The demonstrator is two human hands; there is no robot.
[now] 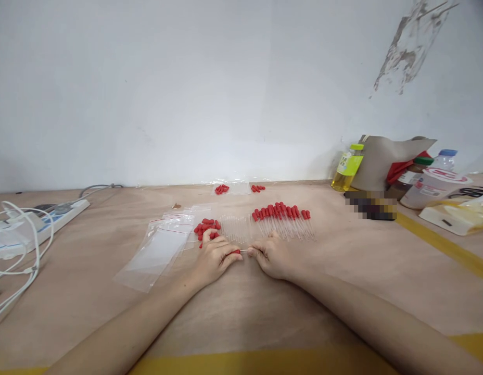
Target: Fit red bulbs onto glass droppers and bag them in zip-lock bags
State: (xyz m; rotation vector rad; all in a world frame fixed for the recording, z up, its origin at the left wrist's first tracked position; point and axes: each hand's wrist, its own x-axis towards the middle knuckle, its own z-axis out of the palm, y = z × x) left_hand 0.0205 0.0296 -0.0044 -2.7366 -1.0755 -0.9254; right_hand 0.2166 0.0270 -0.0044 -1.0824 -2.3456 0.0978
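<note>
My left hand (218,258) is closed around a red rubber dropper bulb (237,251), whose end shows between thumb and forefinger. Facing it, my right hand (273,255) pinches a thin glass dropper tube (244,251). The tube's end meets the bulb, though how deep it sits inside cannot be made out. Just beyond my left hand lies a pile of loose red bulbs (205,225). Bare glass tubes (234,228) lie side by side beyond both hands. Past my right hand is a row of droppers with red bulbs fitted (280,211).
Clear zip bags (159,250) lie left of the bulbs. Two small bulb groups (221,189) rest in plastic near the wall. At left are a power strip (65,221) and white cables (38,245). A yellow drink bottle (346,167) and a tub (434,188) stand at right.
</note>
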